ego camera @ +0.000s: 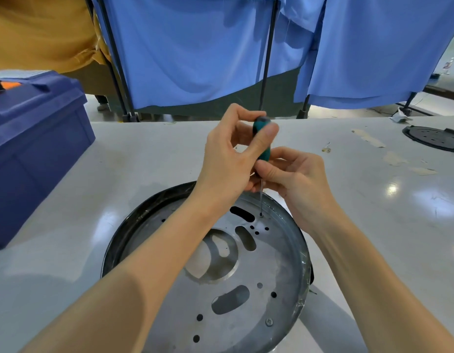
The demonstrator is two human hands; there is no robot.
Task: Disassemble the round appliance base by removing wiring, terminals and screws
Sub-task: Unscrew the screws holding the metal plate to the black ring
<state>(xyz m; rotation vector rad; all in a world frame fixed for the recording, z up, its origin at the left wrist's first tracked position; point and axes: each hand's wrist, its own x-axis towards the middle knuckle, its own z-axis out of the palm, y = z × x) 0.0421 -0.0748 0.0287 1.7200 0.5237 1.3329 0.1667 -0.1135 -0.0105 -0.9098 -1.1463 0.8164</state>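
Note:
The round appliance base [279, 266], a silver metal plate with slots and holes inside a black rim, lies on the white table in front of me. A green-handled screwdriver [262, 138] stands almost upright over its far side, the tip resting in a screw [261, 214]. My left hand [231, 154] wraps the top of the handle. My right hand [294, 174] pinches the lower handle and shaft. Another screw [269, 321] sits near the plate's right front edge.
A blue plastic toolbox [34, 138] stands at the left on the table. A second black round base [435, 137] lies at the far right. Tape scraps [368, 137] mark the table's right side. Blue curtains on black frames [195, 52] hang behind the table.

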